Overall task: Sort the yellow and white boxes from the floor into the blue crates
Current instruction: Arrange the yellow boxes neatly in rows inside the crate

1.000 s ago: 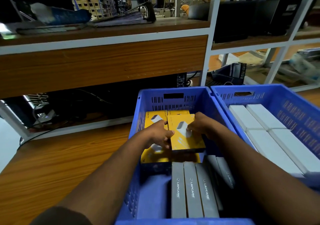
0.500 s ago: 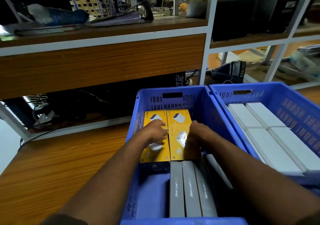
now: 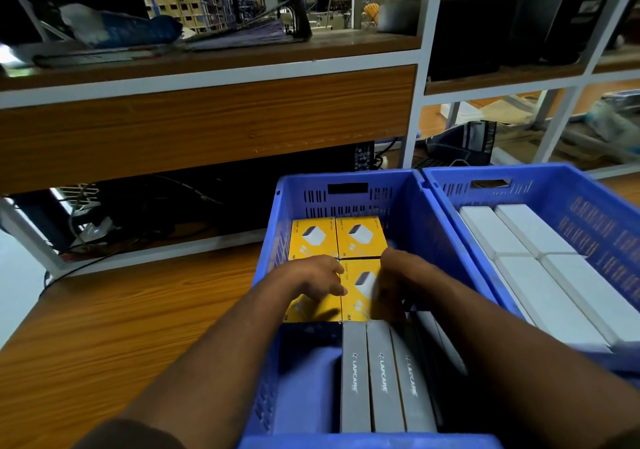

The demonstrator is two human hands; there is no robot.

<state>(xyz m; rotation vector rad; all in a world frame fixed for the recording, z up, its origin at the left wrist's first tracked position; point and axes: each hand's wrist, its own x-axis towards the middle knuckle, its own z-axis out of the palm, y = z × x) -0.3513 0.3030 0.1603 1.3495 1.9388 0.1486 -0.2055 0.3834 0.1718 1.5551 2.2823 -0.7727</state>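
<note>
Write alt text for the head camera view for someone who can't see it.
Both hands, left hand and right hand, press yellow boxes flat into the left blue crate, beside upright grey Lapcare boxes. The right blue crate holds white boxes.

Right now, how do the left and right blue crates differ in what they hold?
The left crate holds yellow boxes lying flat plus grey boxes on edge; the right crate holds only white boxes. Both hands, left hand and right hand, are in the left crate; none in the right. Both crates are blue and slotted.
</note>
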